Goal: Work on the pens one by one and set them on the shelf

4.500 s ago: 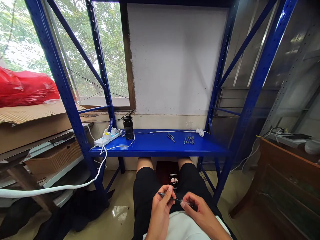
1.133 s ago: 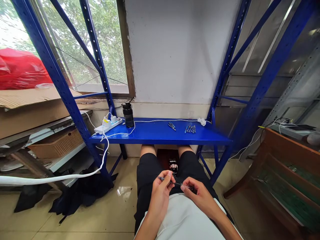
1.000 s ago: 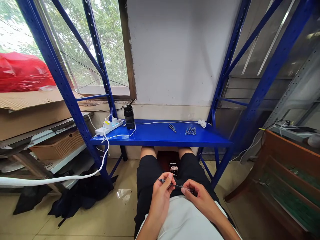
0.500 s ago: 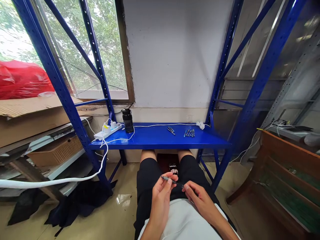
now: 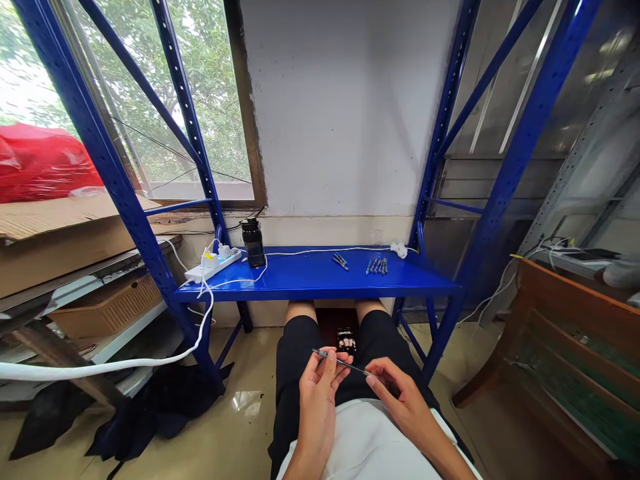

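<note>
Over my lap, my left hand pinches a slim dark pen between thumb and fingers. One end of the pen sticks out past the thumb to the left. The other end slants down to the right and reaches the fingertips of my right hand, closed around its tip. Toward that side the pen looks thinner; whether this is a refill I cannot tell. On the blue shelf ahead lie a few pens in a small bunch and several more pens in a row to their right.
A black bottle and a white power strip with cables stand at the shelf's left. Crumpled white material lies at its back right. A black printed packet is between the knees. A wooden chair stands at right.
The pen's left end has shifted left along with my left hand, and a longer thin stretch shows between the hands. My right hand has barely moved. The view has shifted slightly.
</note>
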Demonstrator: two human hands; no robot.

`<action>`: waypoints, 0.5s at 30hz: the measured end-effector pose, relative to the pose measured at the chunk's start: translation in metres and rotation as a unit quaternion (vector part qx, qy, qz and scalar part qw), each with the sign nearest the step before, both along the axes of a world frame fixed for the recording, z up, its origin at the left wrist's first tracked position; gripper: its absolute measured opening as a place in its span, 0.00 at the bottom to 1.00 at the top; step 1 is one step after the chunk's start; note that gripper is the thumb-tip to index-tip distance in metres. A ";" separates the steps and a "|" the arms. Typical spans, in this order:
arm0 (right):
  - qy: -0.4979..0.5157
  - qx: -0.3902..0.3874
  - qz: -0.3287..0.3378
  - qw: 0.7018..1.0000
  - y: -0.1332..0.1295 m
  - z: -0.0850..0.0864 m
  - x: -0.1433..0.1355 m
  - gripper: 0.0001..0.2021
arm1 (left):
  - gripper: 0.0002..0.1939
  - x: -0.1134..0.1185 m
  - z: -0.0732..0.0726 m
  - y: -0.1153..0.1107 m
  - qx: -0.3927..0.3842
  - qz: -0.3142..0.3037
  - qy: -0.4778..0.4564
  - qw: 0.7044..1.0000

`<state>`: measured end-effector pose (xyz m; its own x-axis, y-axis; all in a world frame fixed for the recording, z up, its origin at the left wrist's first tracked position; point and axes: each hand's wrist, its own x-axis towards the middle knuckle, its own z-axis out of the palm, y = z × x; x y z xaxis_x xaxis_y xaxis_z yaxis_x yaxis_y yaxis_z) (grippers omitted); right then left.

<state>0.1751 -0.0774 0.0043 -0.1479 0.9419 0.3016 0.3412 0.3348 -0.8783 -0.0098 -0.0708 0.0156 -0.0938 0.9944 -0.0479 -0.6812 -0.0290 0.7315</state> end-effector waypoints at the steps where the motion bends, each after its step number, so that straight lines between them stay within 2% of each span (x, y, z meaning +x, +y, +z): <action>1: -0.008 0.010 -0.003 1.000 0.000 -0.001 0.000 0.20 | 0.19 0.000 0.000 0.000 0.003 0.004 -0.002 1.000; 6: -0.041 0.056 0.004 0.998 -0.001 -0.004 0.002 0.20 | 0.19 -0.002 -0.001 -0.001 0.007 0.011 -0.002 1.000; 15: -0.041 0.060 0.012 0.997 0.001 -0.012 0.005 0.18 | 0.20 -0.004 0.006 -0.002 -0.008 0.063 -0.011 0.998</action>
